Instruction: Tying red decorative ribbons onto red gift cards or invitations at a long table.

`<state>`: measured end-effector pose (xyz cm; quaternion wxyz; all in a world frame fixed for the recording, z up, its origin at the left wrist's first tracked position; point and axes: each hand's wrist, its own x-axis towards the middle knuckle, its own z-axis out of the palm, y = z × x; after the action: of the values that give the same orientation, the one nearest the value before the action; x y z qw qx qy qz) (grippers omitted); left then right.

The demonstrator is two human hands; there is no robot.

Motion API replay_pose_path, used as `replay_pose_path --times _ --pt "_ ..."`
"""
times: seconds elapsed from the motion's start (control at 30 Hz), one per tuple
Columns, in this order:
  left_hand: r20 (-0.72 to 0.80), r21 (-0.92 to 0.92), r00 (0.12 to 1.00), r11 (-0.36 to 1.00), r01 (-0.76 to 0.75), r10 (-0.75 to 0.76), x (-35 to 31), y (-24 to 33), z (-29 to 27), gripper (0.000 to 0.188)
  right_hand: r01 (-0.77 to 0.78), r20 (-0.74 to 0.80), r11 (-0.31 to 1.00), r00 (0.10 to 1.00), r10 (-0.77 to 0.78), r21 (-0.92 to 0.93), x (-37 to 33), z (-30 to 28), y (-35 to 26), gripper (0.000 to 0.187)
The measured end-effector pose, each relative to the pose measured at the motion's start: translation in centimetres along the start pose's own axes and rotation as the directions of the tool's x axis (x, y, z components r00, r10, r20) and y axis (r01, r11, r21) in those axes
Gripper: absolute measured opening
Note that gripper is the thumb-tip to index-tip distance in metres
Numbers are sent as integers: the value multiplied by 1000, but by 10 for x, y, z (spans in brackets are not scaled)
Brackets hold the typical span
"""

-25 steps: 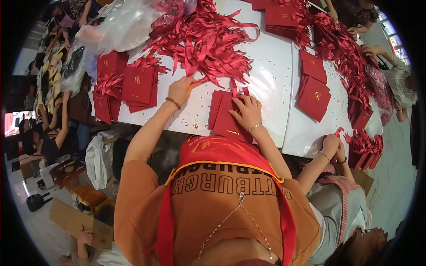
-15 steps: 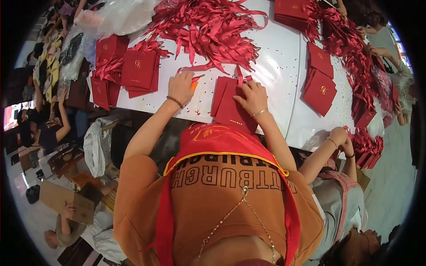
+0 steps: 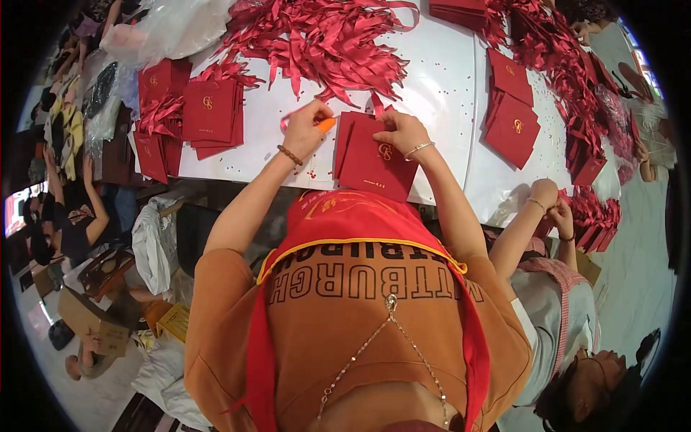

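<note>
At the table's near edge lie flat red gift bags [image 3: 374,167], overlapping, with a gold emblem. My right hand [image 3: 403,133] is closed at the top edge of the upper bag, thumb over its face. A short red ribbon [image 3: 378,103] stands up beside those fingertips. To the left, my left hand [image 3: 308,128] is closed around a small orange tool [image 3: 326,124]; only its orange end shows, so its kind is unclear. A loop of pinkish-red ribbon [image 3: 286,121] shows beside this hand. Beyond both hands lies a big heap of red ribbons [image 3: 317,47].
Stacked red bags [image 3: 209,111] lie to the left, more bags [image 3: 511,133] to the right. Tiny red bits dot the white table [image 3: 439,101]. Clear plastic wrap [image 3: 173,29] covers the far left. A co-worker's hands [image 3: 551,198] work close on my right.
My left hand has moved right, closer to the bags, with the orange tool. My right hand's fingers have drawn together at the bag's top edge, and the gold emblem now shows.
</note>
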<state>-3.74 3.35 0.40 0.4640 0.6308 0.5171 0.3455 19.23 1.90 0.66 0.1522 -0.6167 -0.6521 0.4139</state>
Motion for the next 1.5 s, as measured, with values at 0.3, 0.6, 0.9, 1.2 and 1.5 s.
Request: replay_pose_path --times 0.3,0.6,0.9,1.2,1.5 --pt "92 151 996 988 -28 14 -9 17 33 14 66 -43 998 997 -67 -23 3 12 -14 37" --pt "73 236 995 968 -85 69 -7 28 39 13 28 50 1000 998 -28 -1 2 9 -10 37" --pt "100 240 991 964 -116 94 -7 24 38 12 77 74 969 993 -97 234 2 14 6 38" --pt "232 510 891 731 -454 391 -7 23 43 6 15 95 973 995 -38 232 0 16 4 39" --pt "176 389 979 906 -169 107 -5 25 42 8 -28 123 963 992 -5 267 0 16 4 38"
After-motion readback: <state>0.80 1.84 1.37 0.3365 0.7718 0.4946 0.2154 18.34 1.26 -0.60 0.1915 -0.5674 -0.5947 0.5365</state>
